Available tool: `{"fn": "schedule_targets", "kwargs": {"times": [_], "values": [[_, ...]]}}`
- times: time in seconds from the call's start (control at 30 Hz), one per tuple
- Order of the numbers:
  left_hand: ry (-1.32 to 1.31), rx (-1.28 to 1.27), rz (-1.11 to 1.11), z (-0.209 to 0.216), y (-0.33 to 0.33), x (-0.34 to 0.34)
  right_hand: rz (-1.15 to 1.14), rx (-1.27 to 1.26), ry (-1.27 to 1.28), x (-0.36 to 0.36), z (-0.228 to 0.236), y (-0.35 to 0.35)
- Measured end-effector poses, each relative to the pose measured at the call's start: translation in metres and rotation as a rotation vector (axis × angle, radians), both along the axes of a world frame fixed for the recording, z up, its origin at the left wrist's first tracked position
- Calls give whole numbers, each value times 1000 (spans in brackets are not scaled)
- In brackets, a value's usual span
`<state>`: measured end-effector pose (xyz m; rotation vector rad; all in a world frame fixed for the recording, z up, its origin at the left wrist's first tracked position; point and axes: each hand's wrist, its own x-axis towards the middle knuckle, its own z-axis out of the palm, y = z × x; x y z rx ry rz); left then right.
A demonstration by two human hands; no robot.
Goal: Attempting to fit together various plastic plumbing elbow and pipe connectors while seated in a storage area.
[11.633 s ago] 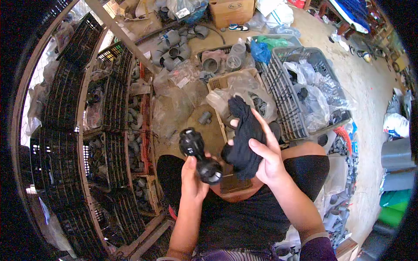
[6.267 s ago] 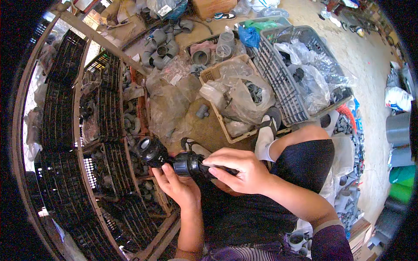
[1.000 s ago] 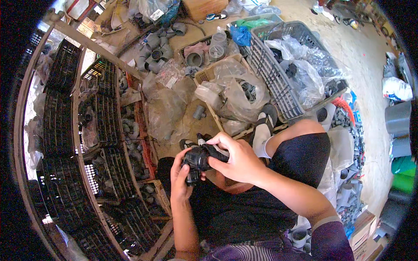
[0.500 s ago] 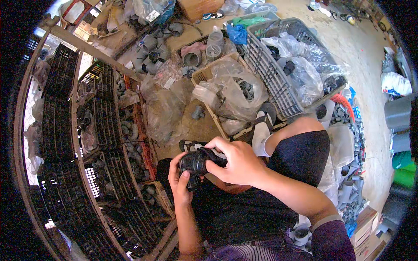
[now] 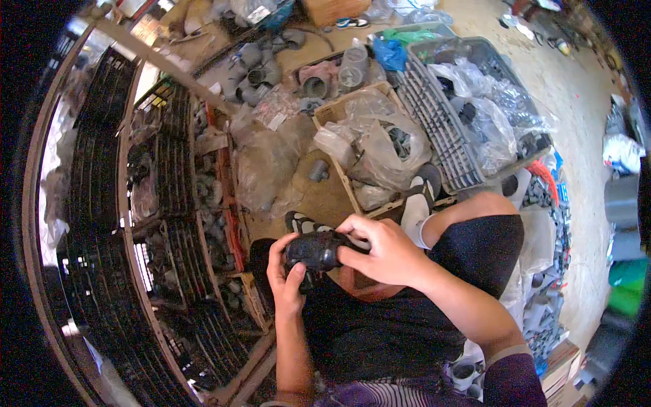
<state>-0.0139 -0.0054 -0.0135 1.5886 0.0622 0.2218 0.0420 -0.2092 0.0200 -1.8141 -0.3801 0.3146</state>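
A black plastic pipe fitting (image 5: 312,249) with a short branch hanging below is held above my lap. My left hand (image 5: 289,279) is closed round its left side, with the thumb across the front. At the fitting's right end, my right hand (image 5: 385,252) grips with thumb and fingers, which partly cover that end. Both hands touch the fitting, and it lies roughly level between them. Behind it are my sandalled foot (image 5: 302,222) and bent legs in black shorts.
Dark racks of crates (image 5: 166,176) line the left side. Ahead stand a tan crate (image 5: 349,190) with plastic bags and a grey crate (image 5: 434,115). Loose grey fittings (image 5: 254,71) lie at the back; more grey parts (image 5: 553,271) are piled at the right.
The view has shifted, so the surroundings sit further right. My right fingers have moved from over the fitting's top toward its right end, and the fitting has turned slightly.
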Motion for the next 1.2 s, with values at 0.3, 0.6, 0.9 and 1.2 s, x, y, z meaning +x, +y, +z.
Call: {"fn": "schedule_targets", "kwargs": {"times": [0.3, 0.6, 0.9, 1.2], "values": [[251, -735, -238, 0, 7, -9, 44, 339, 318, 2, -9, 3], [285, 84, -409, 22, 22, -5, 299, -512, -265, 2, -1, 7], [433, -904, -672, 14, 32, -4, 351, -316, -321, 3, 5, 22], [412, -273, -481, 22, 36, -1, 344, -450, -271, 8, -2, 19]]}}
